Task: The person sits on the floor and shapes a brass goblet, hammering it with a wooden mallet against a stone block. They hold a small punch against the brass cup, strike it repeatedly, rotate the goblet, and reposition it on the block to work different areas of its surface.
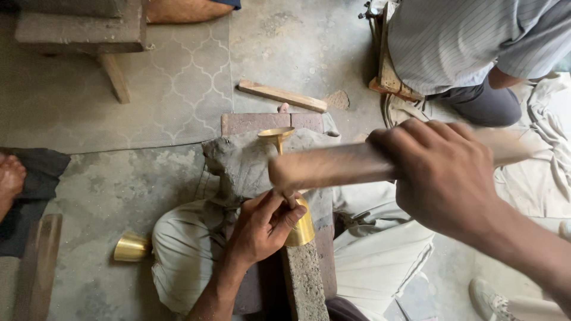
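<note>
My left hand [262,224] grips a brass goblet-shaped piece [300,229] that lies on its side across a stone block [306,279], its thin stem running up to a small flared cup [276,134]. A blurred wooden mallet [324,166] is clenched in my right hand [443,175], and its head hovers just over the stem, above my left fingers. A grey cloth [244,163] is draped under the piece. My legs in pale trousers [184,255] flank the block.
A second brass cup [132,247] lies on the concrete floor at the left. A wooden stick [282,95] and a brick [256,122] lie beyond the cloth. Another person in a striped shirt [452,41] sits at the top right. A wooden stool [83,35] stands at the top left.
</note>
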Tool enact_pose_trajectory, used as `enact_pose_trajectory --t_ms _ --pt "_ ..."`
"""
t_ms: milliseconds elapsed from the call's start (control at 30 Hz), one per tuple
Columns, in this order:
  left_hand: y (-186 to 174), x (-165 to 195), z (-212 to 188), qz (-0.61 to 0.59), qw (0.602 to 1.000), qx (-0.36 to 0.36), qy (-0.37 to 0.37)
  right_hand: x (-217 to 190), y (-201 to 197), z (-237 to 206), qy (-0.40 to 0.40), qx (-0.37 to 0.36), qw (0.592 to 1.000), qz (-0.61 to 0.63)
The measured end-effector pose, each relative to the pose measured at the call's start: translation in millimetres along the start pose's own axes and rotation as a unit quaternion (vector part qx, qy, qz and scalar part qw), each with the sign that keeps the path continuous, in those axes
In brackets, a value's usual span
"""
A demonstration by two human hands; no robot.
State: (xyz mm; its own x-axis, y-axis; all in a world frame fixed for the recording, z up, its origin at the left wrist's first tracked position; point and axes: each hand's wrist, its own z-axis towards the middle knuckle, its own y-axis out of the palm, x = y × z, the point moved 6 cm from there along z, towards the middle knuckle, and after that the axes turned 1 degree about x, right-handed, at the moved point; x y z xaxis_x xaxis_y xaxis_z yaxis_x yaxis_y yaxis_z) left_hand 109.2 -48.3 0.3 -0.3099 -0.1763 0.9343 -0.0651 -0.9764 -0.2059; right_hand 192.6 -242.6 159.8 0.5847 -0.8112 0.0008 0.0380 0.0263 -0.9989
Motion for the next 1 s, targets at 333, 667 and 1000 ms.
enact_pose_trajectory --t_ms 333,667,1000 --pt "-3.4 -0.1 -0.1 0.015 1.0 -0.004 0.017 17.7 16.4 -3.5 0.134 -0.025 0.979 0.153" --pt "-0.3 -6.9 -2.5 -0.018 0.999 -0.015 0.031 4.4 10.9 -11.5 0.048 -0.036 0.996 -0.073" --pt "-1.8 -7.9 -2.3 -0.001 0.999 -0.038 0.029 -11.1 -5.1 -18.9 0.084 -0.071 0.99 -0.09"
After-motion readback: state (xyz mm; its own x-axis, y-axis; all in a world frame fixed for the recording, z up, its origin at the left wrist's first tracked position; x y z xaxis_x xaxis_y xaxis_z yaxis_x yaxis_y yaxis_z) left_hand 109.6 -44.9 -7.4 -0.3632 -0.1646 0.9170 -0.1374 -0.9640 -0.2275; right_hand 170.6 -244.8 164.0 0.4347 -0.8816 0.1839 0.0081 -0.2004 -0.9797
